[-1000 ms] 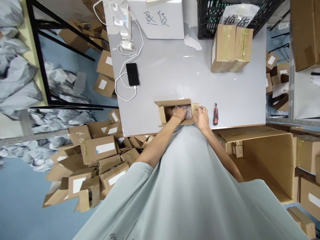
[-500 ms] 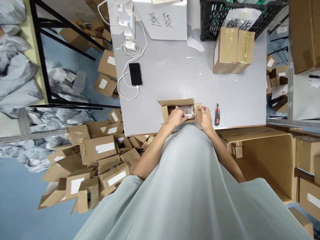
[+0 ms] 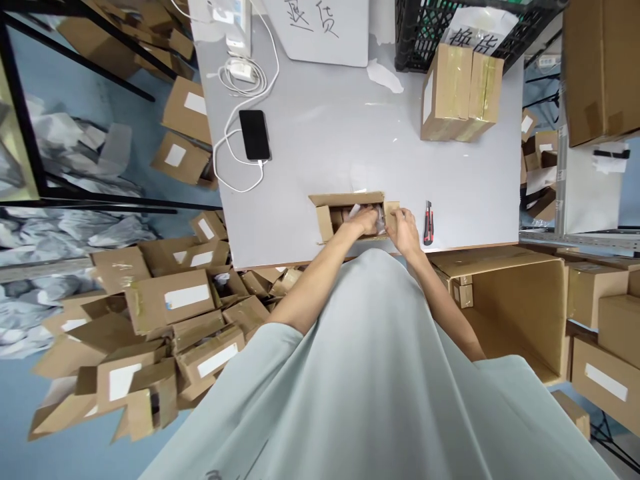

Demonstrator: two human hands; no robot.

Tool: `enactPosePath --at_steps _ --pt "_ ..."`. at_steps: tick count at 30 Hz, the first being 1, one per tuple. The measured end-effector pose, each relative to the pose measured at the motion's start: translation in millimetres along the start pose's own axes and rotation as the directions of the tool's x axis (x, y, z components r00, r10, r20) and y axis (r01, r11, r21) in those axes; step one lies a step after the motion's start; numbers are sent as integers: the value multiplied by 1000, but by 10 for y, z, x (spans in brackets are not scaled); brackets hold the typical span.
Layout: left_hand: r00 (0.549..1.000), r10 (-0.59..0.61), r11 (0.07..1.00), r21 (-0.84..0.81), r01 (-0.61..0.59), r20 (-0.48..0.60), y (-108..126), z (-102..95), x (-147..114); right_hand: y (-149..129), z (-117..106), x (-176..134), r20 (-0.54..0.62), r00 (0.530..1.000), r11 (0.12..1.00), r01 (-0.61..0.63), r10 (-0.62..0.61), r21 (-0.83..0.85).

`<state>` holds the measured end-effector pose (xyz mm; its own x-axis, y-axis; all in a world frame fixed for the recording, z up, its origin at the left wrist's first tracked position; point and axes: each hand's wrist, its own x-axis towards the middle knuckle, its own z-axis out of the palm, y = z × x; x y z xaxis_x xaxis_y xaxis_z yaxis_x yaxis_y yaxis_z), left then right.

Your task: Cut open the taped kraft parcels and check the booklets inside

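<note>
A small open cardboard box [image 3: 347, 198] lies near the front edge of the table, its flaps folded outward. My left hand [image 3: 364, 221] reaches down into it with curled fingers. Crumpled clear plastic wrap [image 3: 381, 221] shows beside those fingers; what they grip is hidden. At the box's right end, my right hand [image 3: 403, 230] pinches the cardboard flap [image 3: 391, 208] between thumb and fingers. A red and black box cutter [image 3: 429, 224] rests on the table just right of that hand.
On the white table [image 3: 320, 133] are a phone [image 3: 255, 135] on a charging cable, two taped cartons [image 3: 460, 93], a black crate [image 3: 415, 37] and a white bin [image 3: 327, 33]. Opened boxes [image 3: 170, 300] pile up at the left; a large carton [image 3: 515, 307] stands below right.
My left hand has moved rightward and deeper into the box, over the plastic wrap. The right hand stays at the flap. The whole view has shifted slightly.
</note>
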<state>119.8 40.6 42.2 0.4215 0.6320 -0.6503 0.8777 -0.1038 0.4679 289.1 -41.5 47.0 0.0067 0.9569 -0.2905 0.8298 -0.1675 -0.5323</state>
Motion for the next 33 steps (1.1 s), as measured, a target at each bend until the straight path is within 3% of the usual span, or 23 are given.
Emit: enactPosePath --at_steps 6,13,21,24,27,30,33 --pt "1000 -1 991 133 -2 24 40 131 100 -53 30 -48 21 1000 1000 -9 8 26" --pt "999 -32 980 196 25 36 -53 153 94 -122 73 -33 45 998 999 -40 39 30" --pt "994 -52 988 141 66 -99 -247 -1 -420 -217 25 -95 19 998 998 -64 64 1" --pt "984 -80 992 80 94 -160 -269 -24 -599 -327 -30 -138 -22 999 999 39 -39 -17" --pt "972 -145 986 51 157 -187 -259 -23 -683 -485 -23 -75 133 986 995 103 -104 20" --pt "964 -192 980 17 198 -182 -244 -17 -707 -660 98 111 344 938 998 -18 35 -52" --pt "963 -205 979 -48 200 -173 -237 -13 -719 -793 267 321 415 898 984 -86 144 -155"
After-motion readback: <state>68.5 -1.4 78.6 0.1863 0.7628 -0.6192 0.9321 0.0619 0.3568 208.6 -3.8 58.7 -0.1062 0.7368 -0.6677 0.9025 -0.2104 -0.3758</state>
